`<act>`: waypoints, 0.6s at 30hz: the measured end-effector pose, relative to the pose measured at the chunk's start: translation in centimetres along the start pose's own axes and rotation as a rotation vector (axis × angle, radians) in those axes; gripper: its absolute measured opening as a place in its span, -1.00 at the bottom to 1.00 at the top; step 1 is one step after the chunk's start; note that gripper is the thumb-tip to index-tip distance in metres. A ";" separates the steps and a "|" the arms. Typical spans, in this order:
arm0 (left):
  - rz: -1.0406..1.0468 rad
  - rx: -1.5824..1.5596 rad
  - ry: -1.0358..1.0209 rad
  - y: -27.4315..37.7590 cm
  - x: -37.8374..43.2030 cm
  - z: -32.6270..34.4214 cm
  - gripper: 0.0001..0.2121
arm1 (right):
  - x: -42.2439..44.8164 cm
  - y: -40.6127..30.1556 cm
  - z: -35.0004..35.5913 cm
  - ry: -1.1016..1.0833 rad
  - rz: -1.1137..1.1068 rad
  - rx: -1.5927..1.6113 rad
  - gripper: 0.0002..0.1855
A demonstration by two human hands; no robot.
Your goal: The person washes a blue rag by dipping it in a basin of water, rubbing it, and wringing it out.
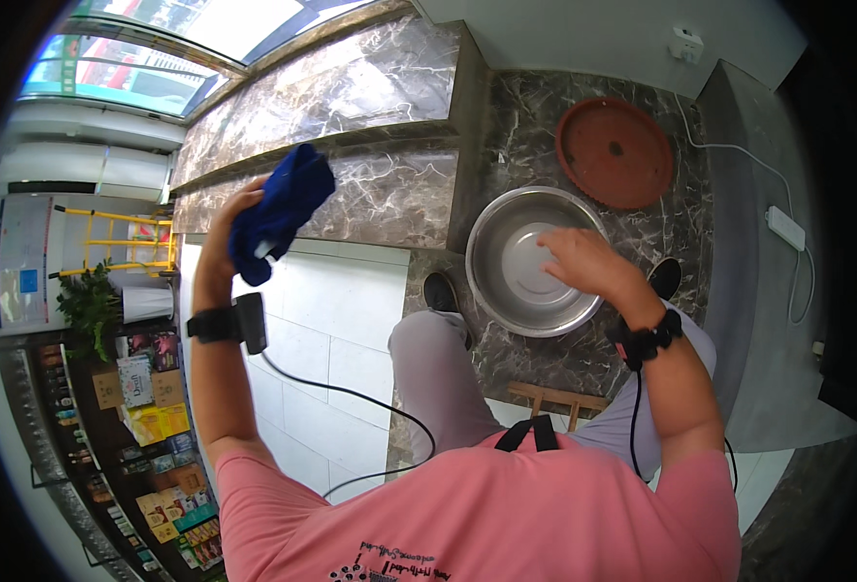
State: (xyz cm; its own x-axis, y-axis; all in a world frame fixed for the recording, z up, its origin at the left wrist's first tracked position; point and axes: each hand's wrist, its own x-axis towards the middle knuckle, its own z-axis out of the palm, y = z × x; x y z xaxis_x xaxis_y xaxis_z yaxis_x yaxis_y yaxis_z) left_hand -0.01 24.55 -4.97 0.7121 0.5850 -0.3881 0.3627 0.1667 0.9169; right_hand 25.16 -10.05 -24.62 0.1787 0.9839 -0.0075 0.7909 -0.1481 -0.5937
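A crumpled dark blue cloth [283,204] is gripped in my left hand [224,222], raised in front of a brown marble ledge on the left. The cloth hides most of those fingers. My right hand [581,262] holds nothing and hangs over the right part of a round stainless-steel basin [475,269], its fingers spread. The basin rests on dark marble flooring between my feet; whether it contains water I cannot tell. Each wrist wears a black strap, the left one carrying a device [252,324] with a black cable.
A reddish-brown plastic plant saucer [614,171] lies beyond the basin. A white power strip [785,227] with its cord is on the right. The stepped marble ledge [392,196] stands front left. Behind it are a yellow ladder [112,240], a potted plant [90,298] and stocked shelves.
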 end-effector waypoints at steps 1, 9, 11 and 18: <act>0.024 0.060 0.013 1.7 -2.3 0.0 -0.57 | 0.1 0.2 0.0 0.024 -0.009 0.002 -0.70; -0.022 0.413 -0.027 3.1 -7.6 6.1 -0.58 | 0.1 1.2 -1.0 0.052 0.049 0.039 -0.71; -0.090 0.365 -0.103 0.1 -5.6 8.9 -0.61 | -0.5 1.1 -1.9 0.060 0.059 0.055 -0.71; -0.321 0.142 -0.238 -19.3 6.5 22.0 -0.61 | -3.8 3.5 -3.2 0.116 0.137 0.037 -0.70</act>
State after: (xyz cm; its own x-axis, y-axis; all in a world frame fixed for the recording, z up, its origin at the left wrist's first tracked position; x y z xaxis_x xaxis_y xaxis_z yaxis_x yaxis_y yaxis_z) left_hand 10.86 7.64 -27.25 0.6624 0.3183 -0.6782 0.6564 0.1898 0.7302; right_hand 29.14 -14.62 -24.06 0.3514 0.9362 0.0014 0.7327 -0.2741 -0.6229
